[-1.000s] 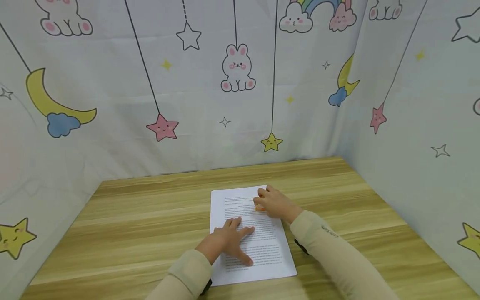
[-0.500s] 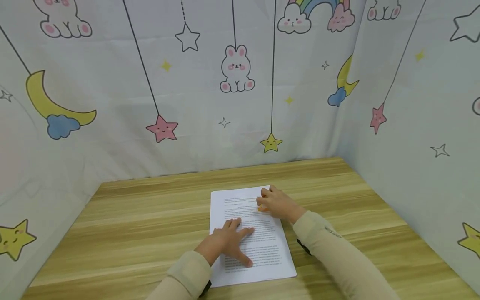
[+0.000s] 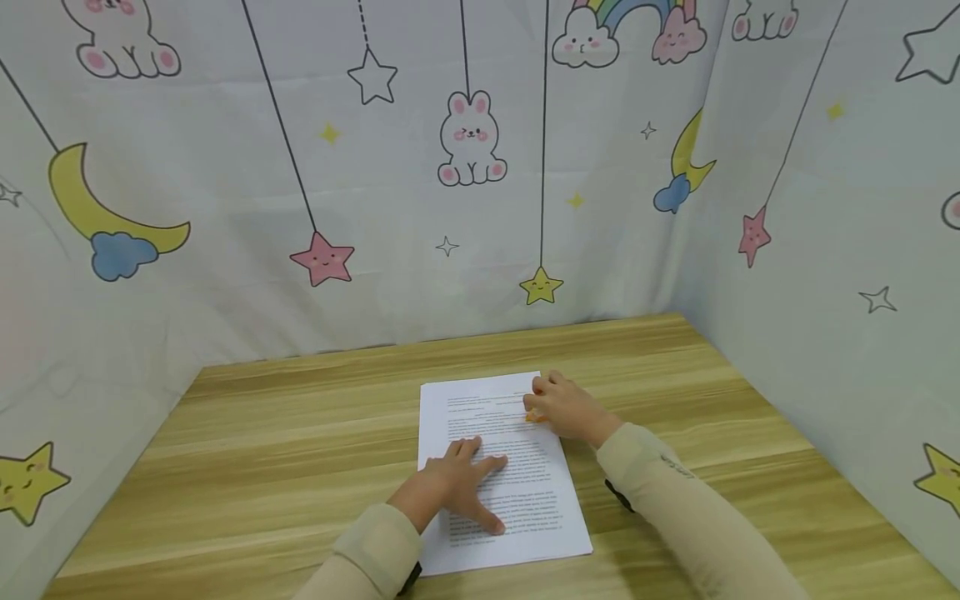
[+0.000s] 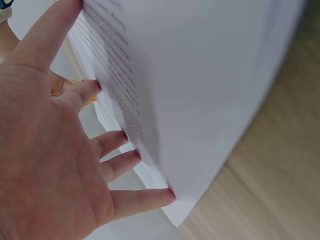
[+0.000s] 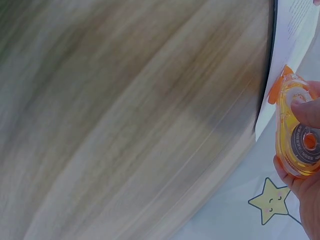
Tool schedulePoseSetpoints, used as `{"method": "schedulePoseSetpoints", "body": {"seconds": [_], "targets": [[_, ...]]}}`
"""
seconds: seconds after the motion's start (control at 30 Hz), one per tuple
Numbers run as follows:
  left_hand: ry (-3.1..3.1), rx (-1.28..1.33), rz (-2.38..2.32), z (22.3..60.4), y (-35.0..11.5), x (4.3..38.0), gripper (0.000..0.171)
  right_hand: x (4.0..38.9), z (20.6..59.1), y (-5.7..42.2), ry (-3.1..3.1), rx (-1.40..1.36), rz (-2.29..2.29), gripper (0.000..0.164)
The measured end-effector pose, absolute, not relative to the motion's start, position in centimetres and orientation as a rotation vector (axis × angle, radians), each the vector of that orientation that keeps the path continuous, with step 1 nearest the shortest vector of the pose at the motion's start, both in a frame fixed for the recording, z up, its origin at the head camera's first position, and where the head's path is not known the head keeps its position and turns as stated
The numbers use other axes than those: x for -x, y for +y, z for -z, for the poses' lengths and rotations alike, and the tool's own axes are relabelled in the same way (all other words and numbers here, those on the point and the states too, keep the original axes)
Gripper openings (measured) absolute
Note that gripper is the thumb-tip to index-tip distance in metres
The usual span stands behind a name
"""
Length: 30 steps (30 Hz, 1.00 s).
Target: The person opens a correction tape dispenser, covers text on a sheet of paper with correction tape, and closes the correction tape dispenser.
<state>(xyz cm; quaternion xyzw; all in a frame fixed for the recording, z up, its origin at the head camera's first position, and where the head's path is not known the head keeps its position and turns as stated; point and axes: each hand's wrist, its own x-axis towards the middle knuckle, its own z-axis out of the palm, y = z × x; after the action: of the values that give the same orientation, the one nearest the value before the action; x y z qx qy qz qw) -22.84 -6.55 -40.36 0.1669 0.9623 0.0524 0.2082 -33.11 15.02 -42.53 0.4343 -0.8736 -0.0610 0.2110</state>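
Observation:
A printed stack of white paper (image 3: 525,508) lies on the table. My left hand (image 3: 461,483) rests on it with fingers spread, and the left wrist view shows those fingertips (image 4: 167,196) touching the sheet. Near the upper right edge of the paper, my right hand (image 3: 572,410) grips an orange, see-through correction tape (image 5: 306,142) between thumb and fingers. In the right wrist view its orange tip (image 5: 280,85) is at the page; whether it touches cannot be made out. The head view shows only a bit of the tape under the fingers.
The wood-grain table (image 3: 300,450) extends around the paper on all sides. A white curtain (image 3: 390,183) with cartoon stars, moons and rabbits hangs behind it, and another curtain side (image 3: 825,250) runs along the right edge.
Over the last second my right hand has slid a little to the right with the correction tape, towards the paper's edge. My left hand has stayed in place on the page.

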Motion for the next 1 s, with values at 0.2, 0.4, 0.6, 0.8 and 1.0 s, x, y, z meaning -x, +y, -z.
{"method": "schedulePoseSetpoints", "body": {"seconds": [0.2, 0.4, 0.6, 0.8, 1.0], "targets": [[2.676, -0.468, -0.150, 40.5, -6.6, 22.7, 0.091, 33.2, 42.7, 15.7, -2.424, -1.202, 0.158, 0.017], [2.685, -0.482, -0.163, 40.6, -6.7, 22.7, 0.090, 33.0, 42.5, 16.2, -2.387, -1.219, 0.149, 0.021], [2.683, -0.485, -0.163, 40.6, -6.5, 22.7, 0.090, 32.9, 42.4, 16.5, -2.416, -1.198, 0.141, 0.019], [2.677, -0.482, -0.161, 40.7, -6.4, 22.7, 0.090, 32.8, 42.5, 16.8, -2.455, -1.178, 0.128, 0.017], [2.668, -0.480, -0.179, 40.7, -6.6, 22.7, 0.091, 32.9, 42.7, 17.2, -2.480, -1.141, -0.095, 0.019]]}}
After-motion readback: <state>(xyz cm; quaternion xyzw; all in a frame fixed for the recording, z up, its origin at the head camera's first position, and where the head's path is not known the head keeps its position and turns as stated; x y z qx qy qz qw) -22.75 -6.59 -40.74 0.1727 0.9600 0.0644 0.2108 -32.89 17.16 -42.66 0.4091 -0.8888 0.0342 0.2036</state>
